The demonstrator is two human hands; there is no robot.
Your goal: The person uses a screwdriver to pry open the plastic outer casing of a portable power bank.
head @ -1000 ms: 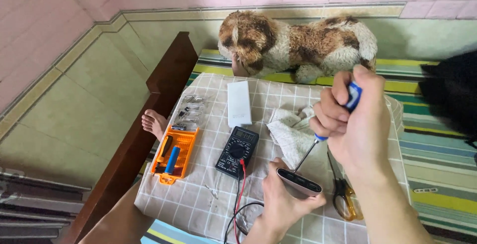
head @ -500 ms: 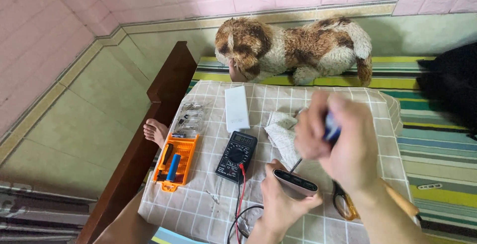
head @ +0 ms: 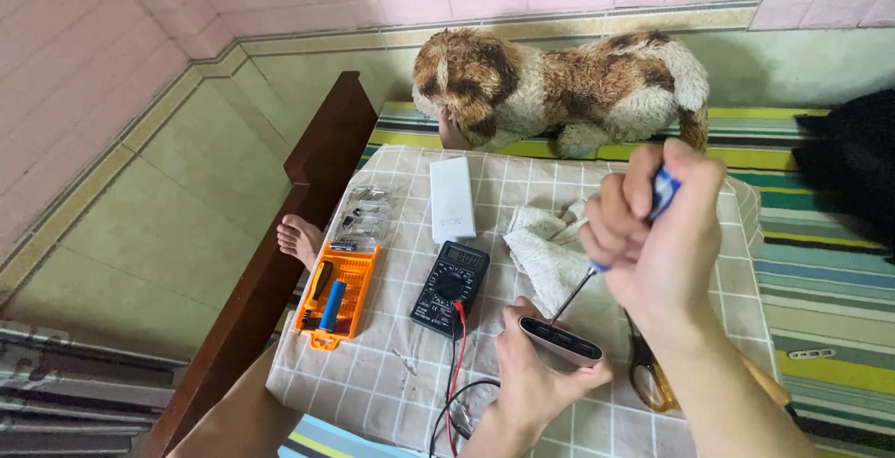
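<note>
The right hand [head: 657, 234], right of centre, is closed in a fist round the blue handle of a screwdriver [head: 597, 267], whose shaft slants down and left to the end face of a power bank [head: 562, 341]. The left hand [head: 531, 383], at lower centre, cups that dark, slim power bank from below, fingers wrapped under it, tilting its port end up toward the tip. This looks like the prying or unscrewing stage of opening the case; the next move would call for a steady grip below and gentle pressure at the tip so it does not slip. Just left lies a multimeter [head: 450, 285] with red and black leads trailing down. A rag [head: 550, 253] sits behind the screwdriver, scissors [head: 648, 379] under the right wrist. Further left is an orange bit case [head: 336, 295], above centre a white box [head: 452, 199], and at upper centre a plush dog [head: 559, 90].
</note>
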